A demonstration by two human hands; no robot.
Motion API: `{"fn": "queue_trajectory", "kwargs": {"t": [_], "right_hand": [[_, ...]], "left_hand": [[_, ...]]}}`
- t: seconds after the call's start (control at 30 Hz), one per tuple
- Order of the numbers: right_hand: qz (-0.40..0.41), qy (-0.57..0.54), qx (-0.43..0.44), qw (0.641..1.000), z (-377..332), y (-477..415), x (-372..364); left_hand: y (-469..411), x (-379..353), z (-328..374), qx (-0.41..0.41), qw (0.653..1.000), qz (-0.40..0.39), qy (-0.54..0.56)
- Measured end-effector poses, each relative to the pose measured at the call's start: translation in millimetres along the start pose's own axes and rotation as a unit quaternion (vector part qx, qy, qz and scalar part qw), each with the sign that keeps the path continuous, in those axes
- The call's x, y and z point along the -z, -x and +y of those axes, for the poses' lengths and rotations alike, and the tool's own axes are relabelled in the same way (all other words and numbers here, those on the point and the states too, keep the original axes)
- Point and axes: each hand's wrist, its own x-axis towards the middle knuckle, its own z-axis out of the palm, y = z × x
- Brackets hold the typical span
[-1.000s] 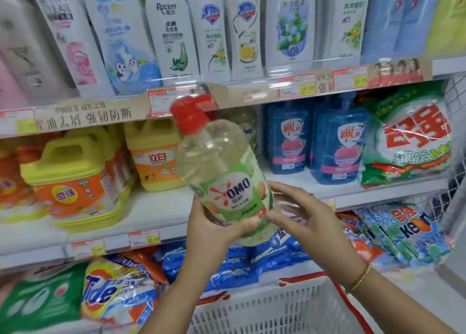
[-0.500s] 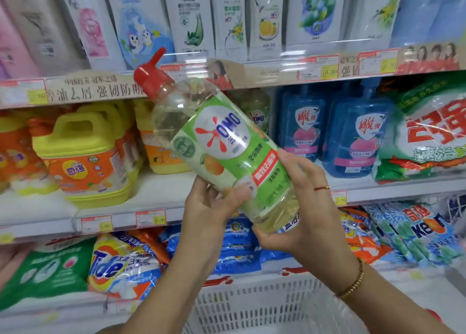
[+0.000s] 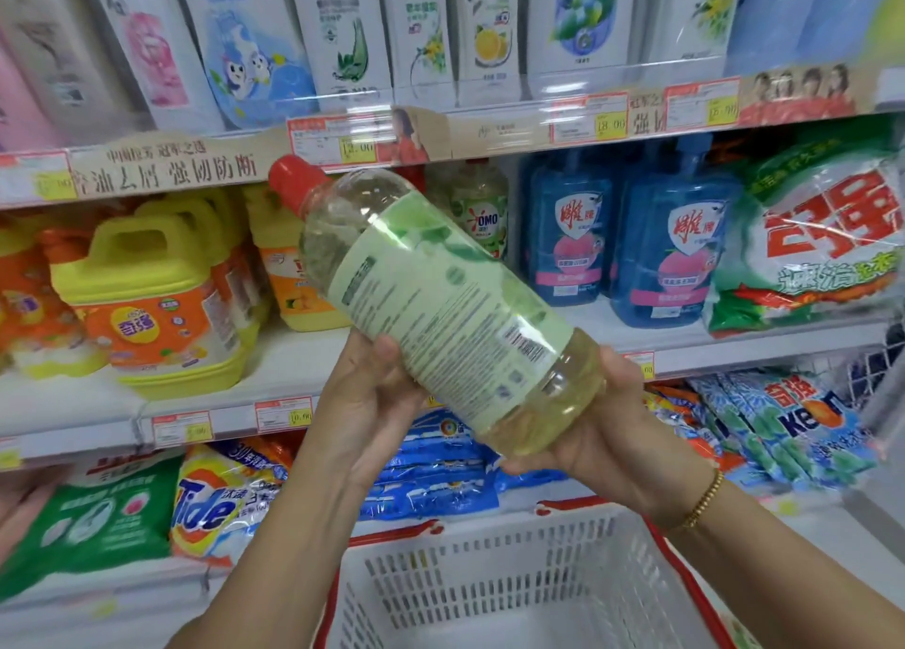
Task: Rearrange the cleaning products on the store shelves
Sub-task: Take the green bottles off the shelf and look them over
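Observation:
I hold a clear OMO bottle [image 3: 440,300] of pale yellow liquid with a red cap, tilted so the cap points up-left. Its back label with a barcode faces me. My left hand [image 3: 367,403] grips the bottle's middle from below, thumb on the label. My right hand [image 3: 602,433] cups the bottle's base. Behind it on the middle shelf [image 3: 303,359] stands a second OMO bottle [image 3: 482,212].
Yellow and orange jugs [image 3: 156,305] fill the middle shelf's left, blue bottles [image 3: 676,247] and a green-white powder bag [image 3: 822,242] its right. White tall bottles line the top shelf. Detergent bags, a Tide bag [image 3: 220,501] among them, lie below. A white basket [image 3: 514,585] sits under my hands.
The bottle has tipped from upright to leaning and turned about its axis, so the back label now faces me. My right hand went from beside it to under its base.

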Motion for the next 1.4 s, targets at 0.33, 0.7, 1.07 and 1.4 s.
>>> {"fn": "queue_trajectory", "kwargs": {"t": [0.33, 0.7, 1.07, 1.4], "right_hand": [[0.210, 0.508, 0.221, 0.805, -2.8, -6.4, -11.4], [0.183, 0.570, 0.211, 0.772, -9.4, 6.3, 5.9], [0.058, 0.078, -0.055, 0.994, 22.5, 4.8, -31.7], [0.078, 0.053, -0.216, 0.972, -32.7, 53.5, -29.3]], "left_hand": [[-0.7, 2.8, -2.9, -0.025, 0.992, 0.126, 0.012], [-3.8, 8.5, 7.0, -0.003, 0.999, -0.038, 0.009], [-4.2, 21.0, 32.9, 0.004, 0.999, -0.014, -0.050], [4.6, -9.0, -11.8, 0.215, 0.963, 0.162, 0.030]]}}
